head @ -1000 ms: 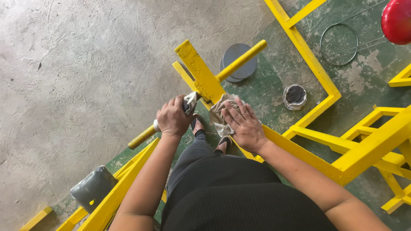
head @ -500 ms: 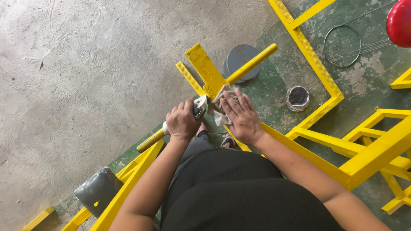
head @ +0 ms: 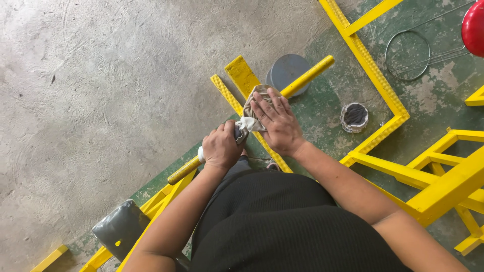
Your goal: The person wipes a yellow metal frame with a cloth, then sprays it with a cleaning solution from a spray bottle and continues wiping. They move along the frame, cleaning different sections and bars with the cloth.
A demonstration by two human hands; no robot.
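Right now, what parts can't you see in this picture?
Head view only:
- Middle of the yellow rod: hidden under the cloth and both hands.
- Left hand: its grip wraps the rod, fingers out of sight.
- Red round thing: cut off by the edge.
- Small round tin: contents too dark to tell.

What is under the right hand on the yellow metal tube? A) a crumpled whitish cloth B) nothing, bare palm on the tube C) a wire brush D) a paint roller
A: the right hand lies flat on a crumpled whitish cloth pressed over the yellow metal tube, while the left hand grips the tube lower down.
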